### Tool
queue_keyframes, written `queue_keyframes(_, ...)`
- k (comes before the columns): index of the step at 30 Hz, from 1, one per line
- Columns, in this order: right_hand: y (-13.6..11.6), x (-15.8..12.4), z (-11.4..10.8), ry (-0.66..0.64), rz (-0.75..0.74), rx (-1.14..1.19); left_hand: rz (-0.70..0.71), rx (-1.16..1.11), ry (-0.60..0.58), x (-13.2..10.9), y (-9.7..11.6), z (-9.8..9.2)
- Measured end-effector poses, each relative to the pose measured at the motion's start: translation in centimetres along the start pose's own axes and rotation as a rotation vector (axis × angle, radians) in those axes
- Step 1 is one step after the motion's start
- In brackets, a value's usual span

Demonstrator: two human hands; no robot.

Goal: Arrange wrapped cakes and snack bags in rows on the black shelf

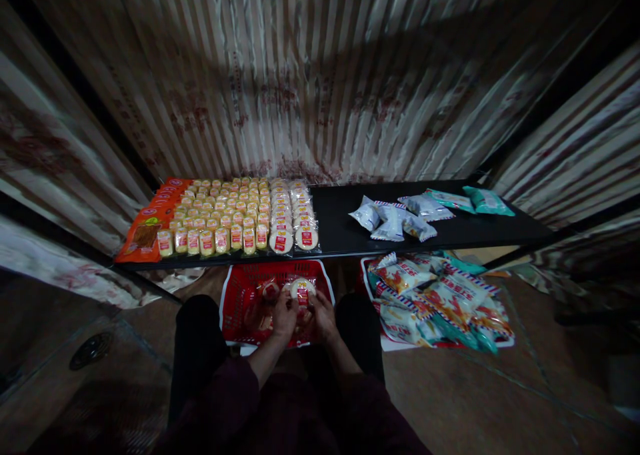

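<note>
Between my two hands is a round white rice cracker pack [303, 289] with a red label, in clear wrapping. My left hand [285, 316] grips its left side and my right hand [324, 315] its right side. Below them a red basket [235, 301] holds a few more wrapped packs. On the black shelf [335, 231] above, similar white round packs [306, 237] lie in two overlapping columns. To their left are rows of small yellowish wrapped cakes [215, 225] with red labels.
Orange packets [147, 225] lie at the shelf's left end. Silver bags [390, 221] and teal bags [487, 201] lie on its right half. A second basket [367, 281] is heaped with printed snack bags [445, 298]. A striped curtain [310, 75] hangs behind; my knees flank the red basket.
</note>
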State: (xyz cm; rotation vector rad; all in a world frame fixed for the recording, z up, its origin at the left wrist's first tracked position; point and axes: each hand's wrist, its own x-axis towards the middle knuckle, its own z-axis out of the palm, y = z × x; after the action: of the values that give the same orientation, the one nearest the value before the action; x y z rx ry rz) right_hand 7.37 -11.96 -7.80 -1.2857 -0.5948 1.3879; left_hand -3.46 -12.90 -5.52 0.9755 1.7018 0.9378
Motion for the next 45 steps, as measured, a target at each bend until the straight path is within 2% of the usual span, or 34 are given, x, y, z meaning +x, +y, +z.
queue_keyframes(4, 0.0, 0.3, -0.1, -0.018, 0.006, -0.001, -0.002, -0.009, 0.026, -0.2, 0.8, -0.3)
queue_keyframes(10, -1.4, 0.0, 0.3, -0.019, -0.005, 0.038, 0.074, 0.026, 0.032, -0.8, 2.3, -0.5)
queue_keyframes(14, -1.7, -0.2, 0.2, 0.041, -0.023, 0.002, 0.07, 0.015, 0.024, -1.1, 2.5, -0.3)
queue_keyframes(19, -2.1, -0.1, 0.4, 0.033, -0.043, 0.001, 0.098, 0.042, 0.03, -1.0, 2.9, -0.4)
queue_keyframes(25, -3.9, 0.0, 1.0, -0.014, -0.161, -0.111, 0.185, 0.05, 0.022, -0.1, 3.2, -0.4)
queue_keyframes(33, -4.6, 1.1, 0.8, -0.057, -0.228, -0.172, 0.187, -0.014, 0.022, 0.4, 3.5, 0.0)
queue_keyframes(45, -8.7, 1.1, 1.5, -0.015, -0.339, -0.293, 0.274, -0.058, -0.006, 0.4, 5.8, 0.5)
